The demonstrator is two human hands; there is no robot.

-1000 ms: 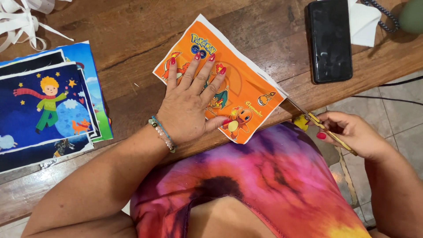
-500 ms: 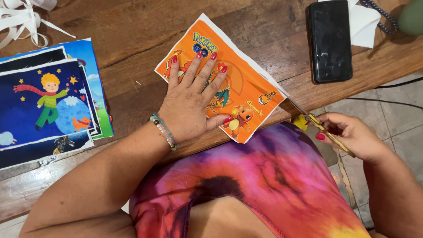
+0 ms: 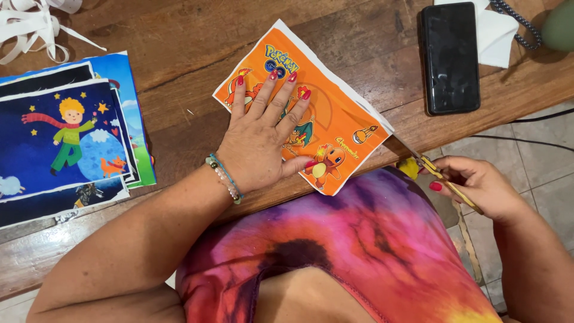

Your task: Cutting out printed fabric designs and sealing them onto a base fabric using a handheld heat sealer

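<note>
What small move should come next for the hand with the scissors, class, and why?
Probably close the yellow-handled scissors a little along the white border of the orange cartoon sheet. The blades meet the sheet's right edge where it overhangs the wooden table, the right hand grips the handles, and the left hand lies flat on the sheet.

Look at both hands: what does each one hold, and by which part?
The right hand holds scissors by the handles. The left hand grips nothing; it lies flat on the orange printed sheet.
</note>
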